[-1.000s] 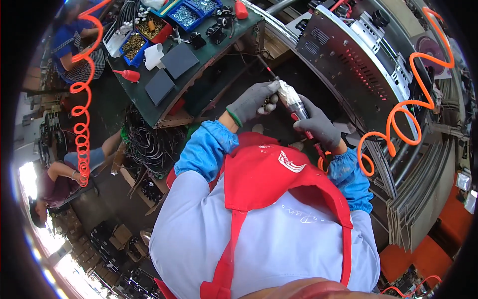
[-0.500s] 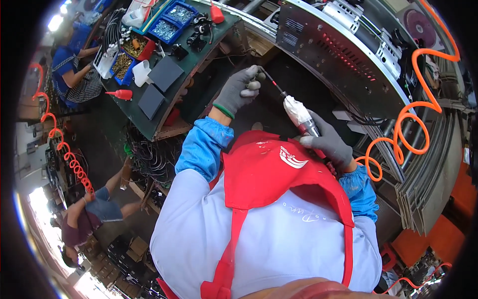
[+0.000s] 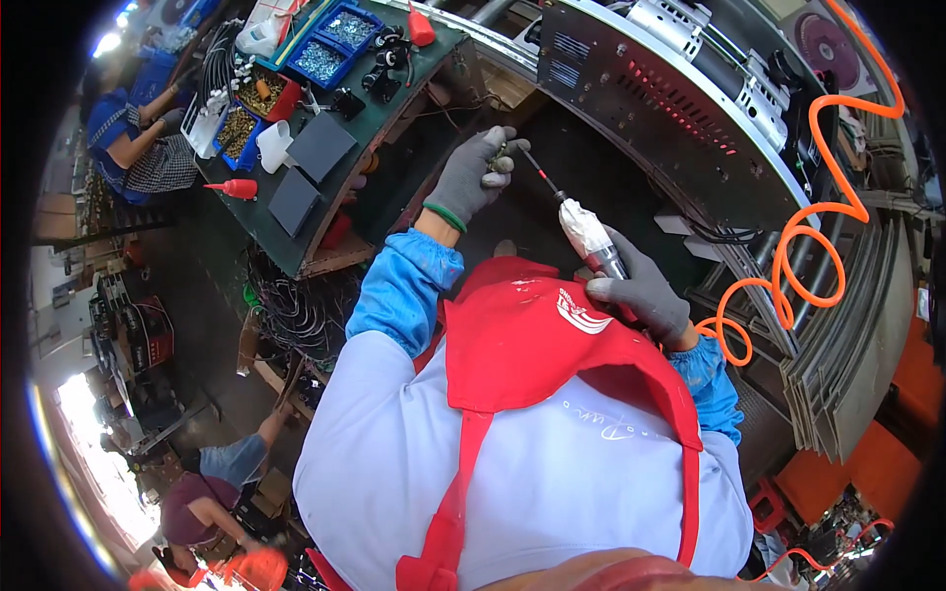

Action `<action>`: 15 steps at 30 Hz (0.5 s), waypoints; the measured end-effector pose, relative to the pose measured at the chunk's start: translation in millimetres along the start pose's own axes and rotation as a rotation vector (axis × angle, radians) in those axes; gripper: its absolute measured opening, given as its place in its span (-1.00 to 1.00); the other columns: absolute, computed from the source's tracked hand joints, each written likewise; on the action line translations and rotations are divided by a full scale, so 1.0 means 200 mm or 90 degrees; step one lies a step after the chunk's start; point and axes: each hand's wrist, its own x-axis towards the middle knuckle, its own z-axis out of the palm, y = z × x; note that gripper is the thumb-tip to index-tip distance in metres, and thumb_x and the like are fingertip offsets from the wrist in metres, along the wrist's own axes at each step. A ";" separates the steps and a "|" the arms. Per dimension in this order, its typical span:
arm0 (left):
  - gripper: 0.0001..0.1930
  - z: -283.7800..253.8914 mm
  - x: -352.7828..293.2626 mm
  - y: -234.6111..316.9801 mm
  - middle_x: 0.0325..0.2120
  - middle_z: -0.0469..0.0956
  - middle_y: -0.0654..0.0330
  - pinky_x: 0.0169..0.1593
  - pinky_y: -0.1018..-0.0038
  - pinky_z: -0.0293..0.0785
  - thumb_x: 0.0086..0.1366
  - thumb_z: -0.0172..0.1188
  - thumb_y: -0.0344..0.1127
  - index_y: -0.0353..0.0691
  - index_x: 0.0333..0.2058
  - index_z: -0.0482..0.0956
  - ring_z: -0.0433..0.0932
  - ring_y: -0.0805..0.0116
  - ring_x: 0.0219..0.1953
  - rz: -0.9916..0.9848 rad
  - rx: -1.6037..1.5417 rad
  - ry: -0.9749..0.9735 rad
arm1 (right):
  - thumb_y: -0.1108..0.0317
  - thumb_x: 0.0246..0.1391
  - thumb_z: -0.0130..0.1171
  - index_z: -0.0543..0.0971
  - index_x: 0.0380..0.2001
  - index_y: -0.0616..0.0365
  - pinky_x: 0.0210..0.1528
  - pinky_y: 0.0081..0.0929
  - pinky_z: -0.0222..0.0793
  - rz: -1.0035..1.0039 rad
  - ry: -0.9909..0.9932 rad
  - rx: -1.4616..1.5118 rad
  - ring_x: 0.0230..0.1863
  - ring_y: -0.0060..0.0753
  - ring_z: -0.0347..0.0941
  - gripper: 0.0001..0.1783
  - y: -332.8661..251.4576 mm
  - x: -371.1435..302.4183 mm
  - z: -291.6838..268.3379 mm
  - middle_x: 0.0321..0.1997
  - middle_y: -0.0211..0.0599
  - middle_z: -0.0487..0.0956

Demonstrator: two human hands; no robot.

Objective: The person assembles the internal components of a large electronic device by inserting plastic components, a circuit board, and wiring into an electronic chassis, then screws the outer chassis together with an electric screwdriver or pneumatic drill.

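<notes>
1. Screwdriver [image 3: 588, 231], two o'clock: the right hand [image 3: 645, 293] has its grip wrapped round the body, the bit [image 3: 544, 175] aiming toward eleven.
2. Left hand [image 3: 467, 182], twelve o'clock: fingers curled beside the tip; whether they hold anything, I cannot tell.
3. Probably stiff, fairly weighty; best held round its thick body.
4. Count: one screwdriver; on the counter [image 3: 256, 219], ten to eleven o'clock, two dark panels [image 3: 321, 146], two red bottles [image 3: 236, 187].

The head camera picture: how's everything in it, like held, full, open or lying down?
White-wrapped handheld power driver: held, its thin dark bit pointing towards the left hand; running or not, can't tell.
Grey-gloved left hand: fingers curled near the bit's tip; touching or not, can't tell.
Grey-gloved right hand: closed around the driver.
Orange coiled hose: hanging in loops.
Blue divided bin: open, holding silvery pieces.
Red nozzle bottle: lying on its side.
</notes>
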 end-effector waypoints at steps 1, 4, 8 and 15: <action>-0.77 0.01 -0.01 -0.01 -0.20 0.50 0.04 -0.72 0.78 0.16 0.47 -0.02 -0.25 -0.29 -0.08 0.35 0.30 0.63 -0.56 0.001 0.001 0.001 | 0.17 -0.20 0.39 0.19 0.35 0.18 0.05 -0.49 0.32 -0.001 -0.002 0.001 -0.06 -0.42 0.41 0.02 0.00 0.00 0.00 0.05 -0.20 0.46; -0.77 0.03 -0.02 -0.03 -0.15 0.48 -0.03 -0.72 0.78 0.16 0.49 -0.07 -0.24 -0.29 -0.05 0.32 0.28 0.62 -0.58 0.016 -0.010 0.020 | 0.17 -0.20 0.40 0.17 0.36 0.20 0.05 -0.49 0.33 -0.003 -0.001 -0.005 -0.04 -0.42 0.41 0.04 -0.01 0.00 0.02 0.07 -0.18 0.46; -0.74 0.03 -0.03 -0.06 -0.11 0.51 -0.13 -0.71 0.75 0.17 0.47 -0.04 -0.21 -0.28 -0.04 0.32 0.37 0.61 -0.60 0.043 0.023 0.019 | 0.16 -0.20 0.40 0.14 0.38 0.21 0.08 -0.50 0.31 0.011 -0.005 -0.008 0.00 -0.40 0.42 0.07 0.01 0.02 0.02 0.10 -0.15 0.45; -0.71 0.05 -0.02 -0.09 -0.24 0.60 -0.09 -0.70 0.70 0.22 0.43 0.05 -0.14 -0.25 -0.10 0.37 0.42 0.59 -0.62 0.148 0.140 0.075 | 0.06 -0.18 0.39 0.11 0.39 0.19 0.19 -0.47 0.26 -0.008 0.001 -0.086 0.11 -0.30 0.41 0.10 0.02 0.04 0.01 0.16 -0.04 0.45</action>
